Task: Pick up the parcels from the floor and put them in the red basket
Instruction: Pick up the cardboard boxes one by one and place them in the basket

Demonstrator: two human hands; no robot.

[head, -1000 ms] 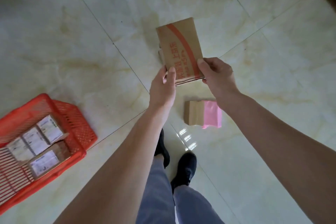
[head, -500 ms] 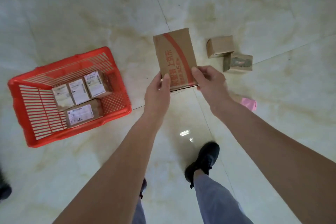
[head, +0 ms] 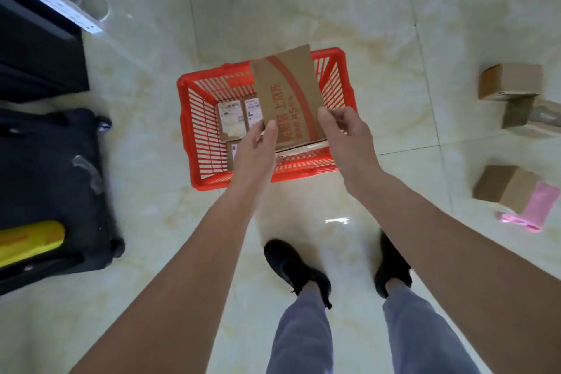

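A flat brown cardboard parcel (head: 288,94) with a red stripe and red print hangs above the red basket (head: 194,130). My left hand (head: 255,146) pinches its near left corner, and my right hand (head: 346,133) grips its near right corner. The basket stands on the floor straight ahead and holds several small labelled parcels (head: 232,118), partly hidden by my left hand and the held parcel. More parcels lie on the floor at the right: a brown box (head: 510,80), a box below it (head: 528,114), and a box (head: 501,187) beside a pink bag (head: 537,206).
A dark suitcase (head: 51,188) with a yellow item (head: 30,240) on it lies at the left. Dark furniture (head: 33,55) with a white edge stands at the upper left. My two black shoes (head: 294,267) are on the pale tiled floor just before the basket.
My view has swung left, bringing the basket from the left side to directly beneath the held parcel. Both hands keep the same hold on the parcel. The floor parcels now sit far right.
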